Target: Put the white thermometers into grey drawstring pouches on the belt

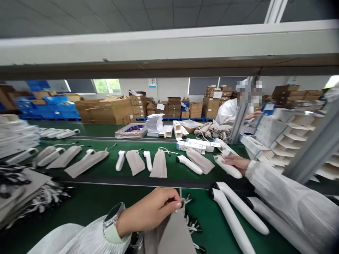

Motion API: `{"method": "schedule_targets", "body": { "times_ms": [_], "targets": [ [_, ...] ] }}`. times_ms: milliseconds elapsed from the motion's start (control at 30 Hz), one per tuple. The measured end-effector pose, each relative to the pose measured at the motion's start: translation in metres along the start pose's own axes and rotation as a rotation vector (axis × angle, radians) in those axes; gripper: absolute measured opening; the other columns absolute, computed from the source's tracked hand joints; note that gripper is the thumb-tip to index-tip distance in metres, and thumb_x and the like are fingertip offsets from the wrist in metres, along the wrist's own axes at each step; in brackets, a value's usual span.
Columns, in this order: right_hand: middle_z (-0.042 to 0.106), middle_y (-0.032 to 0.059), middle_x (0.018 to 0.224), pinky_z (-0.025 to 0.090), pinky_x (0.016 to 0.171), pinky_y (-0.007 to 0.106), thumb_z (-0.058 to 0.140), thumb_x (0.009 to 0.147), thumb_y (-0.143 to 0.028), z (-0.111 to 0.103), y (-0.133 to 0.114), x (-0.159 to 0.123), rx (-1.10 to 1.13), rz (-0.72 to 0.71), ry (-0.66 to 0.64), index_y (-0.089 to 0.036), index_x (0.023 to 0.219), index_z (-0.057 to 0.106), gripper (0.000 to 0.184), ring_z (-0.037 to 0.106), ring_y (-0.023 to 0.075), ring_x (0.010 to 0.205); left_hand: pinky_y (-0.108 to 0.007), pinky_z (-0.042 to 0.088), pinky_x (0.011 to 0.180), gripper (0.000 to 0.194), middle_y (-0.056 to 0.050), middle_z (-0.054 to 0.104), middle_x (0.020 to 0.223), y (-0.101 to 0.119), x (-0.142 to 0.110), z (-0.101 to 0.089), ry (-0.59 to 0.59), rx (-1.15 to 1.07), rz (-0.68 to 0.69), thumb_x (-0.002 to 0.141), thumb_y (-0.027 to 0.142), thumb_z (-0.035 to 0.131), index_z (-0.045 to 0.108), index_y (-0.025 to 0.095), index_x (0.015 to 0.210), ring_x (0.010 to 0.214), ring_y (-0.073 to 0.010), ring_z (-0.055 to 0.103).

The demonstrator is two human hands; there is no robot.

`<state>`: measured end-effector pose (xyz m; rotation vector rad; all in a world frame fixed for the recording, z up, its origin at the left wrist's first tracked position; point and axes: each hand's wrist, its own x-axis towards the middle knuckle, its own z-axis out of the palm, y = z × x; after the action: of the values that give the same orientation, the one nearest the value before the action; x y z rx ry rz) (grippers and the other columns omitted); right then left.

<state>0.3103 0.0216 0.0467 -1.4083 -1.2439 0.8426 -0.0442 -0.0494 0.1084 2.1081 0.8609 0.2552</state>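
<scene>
My left hand point(150, 211), with a watch on the wrist, is closed in a pinch on the top of a grey drawstring pouch point(176, 234) at the bottom centre. My right hand point(236, 163) reaches out in a white sleeve to the green conveyor belt point(106, 171), where its fingers are closed on a white handheld device point(231, 170). Three more white devices point(238, 211) lie on the green surface just in front of me, to the right of the pouch.
Several grey pouches point(159, 164) and white devices point(188, 164) lie paired along the belt. A heap of pouches point(23, 190) sits at the left, and white boxes fill a rack point(291, 137) at the right. A co-worker in white point(229, 110) works across the belt. Cardboard boxes point(111, 111) stand behind.
</scene>
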Motion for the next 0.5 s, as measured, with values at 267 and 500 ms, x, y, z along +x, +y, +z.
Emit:
{"method": "schedule_targets", "body": {
  "times_ms": [267,500],
  "targets": [
    [0.055,-0.0021,0.091,0.047,0.07,0.042,0.068,0.061,-0.017,0.078,-0.1,-0.092,0.62,-0.003,-0.21,-0.038,0.114,0.028,0.07,0.056,0.0192,0.087,-0.022,0.033,0.067,0.018,0.001,0.043,0.081,0.003,-0.004,-0.003,-0.085,0.064,0.18,0.087,0.028,0.034,0.046,0.02,0.076,0.074,-0.0133,0.043],
    [0.051,-0.0032,0.088,0.047,0.065,0.033,0.063,0.068,-0.03,0.142,-0.106,-0.083,0.717,-0.071,-0.478,-0.035,0.106,0.035,0.048,0.055,0.0123,0.077,-0.023,0.033,0.067,0.021,0.0,0.034,0.087,-0.007,-0.016,-0.007,0.143,-0.041,0.181,0.089,0.035,0.031,0.045,0.022,0.08,0.078,-0.013,0.04]
  ]
}}
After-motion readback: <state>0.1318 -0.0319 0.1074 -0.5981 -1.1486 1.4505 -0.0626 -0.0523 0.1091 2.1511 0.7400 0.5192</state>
